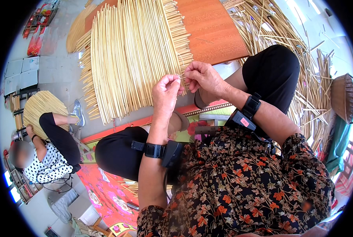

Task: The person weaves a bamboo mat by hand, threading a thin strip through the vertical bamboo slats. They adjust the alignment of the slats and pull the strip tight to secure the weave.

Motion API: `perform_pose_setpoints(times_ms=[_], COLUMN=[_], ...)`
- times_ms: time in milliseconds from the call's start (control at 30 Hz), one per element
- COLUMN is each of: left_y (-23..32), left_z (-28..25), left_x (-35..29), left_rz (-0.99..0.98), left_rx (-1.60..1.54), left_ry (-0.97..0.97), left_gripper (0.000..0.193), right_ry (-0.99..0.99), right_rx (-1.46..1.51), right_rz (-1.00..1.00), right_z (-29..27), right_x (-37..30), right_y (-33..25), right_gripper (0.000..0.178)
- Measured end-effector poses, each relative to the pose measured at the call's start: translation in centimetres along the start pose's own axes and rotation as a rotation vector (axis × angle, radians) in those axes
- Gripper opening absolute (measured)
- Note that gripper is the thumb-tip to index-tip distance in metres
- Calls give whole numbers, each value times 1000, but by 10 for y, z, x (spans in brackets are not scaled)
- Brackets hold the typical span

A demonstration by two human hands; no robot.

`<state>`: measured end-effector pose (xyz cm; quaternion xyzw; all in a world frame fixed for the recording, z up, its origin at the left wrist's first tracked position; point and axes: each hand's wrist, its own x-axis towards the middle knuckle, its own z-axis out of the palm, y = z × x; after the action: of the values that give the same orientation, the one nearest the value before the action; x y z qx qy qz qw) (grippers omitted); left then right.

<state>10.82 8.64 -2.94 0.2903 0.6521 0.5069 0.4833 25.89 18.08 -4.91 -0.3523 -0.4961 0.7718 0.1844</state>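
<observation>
A mat of pale straw stalks (pixel 129 55), laid side by side and bound with thin stitching, spreads before me over a reddish-brown board (pixel 208 31). At its near right corner my left hand (pixel 167 90) is closed, thumb and forefinger pinched together. My right hand (pixel 205 78) is also pinched, close beside it, by the stalk ends. A fine pale thread (pixel 180 75) shows between the two sets of fingertips; its exact path is hard to see. Both hands sit at the mat's stitched edge, knuckles up.
Loose stalks (pixel 315 91) lie heaped on the right, near a wicker basket (pixel 343 98). On the left another person (pixel 52 164) sits by a round straw mat (pixel 46 110). A red floral cloth (pixel 105 189) covers the floor by my left knee.
</observation>
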Motion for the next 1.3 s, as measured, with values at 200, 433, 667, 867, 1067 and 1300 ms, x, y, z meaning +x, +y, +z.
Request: perform_pose_setpoints(times_ms=[200, 433, 667, 867, 1067, 1300], left_y=[-5, -4, -5, 0, 11, 20], left_z=[-6, -13, -20, -19, -10, 4], left_x=[1, 2, 2, 3, 2, -1], left_rz=[30, 42, 5, -8, -21, 129], left_rx=[28, 33, 50, -59, -255, -242], left_ry=[1, 6, -1, -17, -138, -329], left_gripper=[9, 9, 9, 9, 11, 13], right_ry=[91, 97, 53, 96, 86, -11], right_rx=[21, 255, 386, 101, -39, -80], right_rz=[12, 93, 146, 45, -23, -9], right_z=[1, -1, -10, -8, -8, -8], right_x=[1, 2, 1, 4, 6, 9], right_y=[-2, 1, 2, -3, -4, -4], right_gripper=[18, 16, 17, 15, 15, 17])
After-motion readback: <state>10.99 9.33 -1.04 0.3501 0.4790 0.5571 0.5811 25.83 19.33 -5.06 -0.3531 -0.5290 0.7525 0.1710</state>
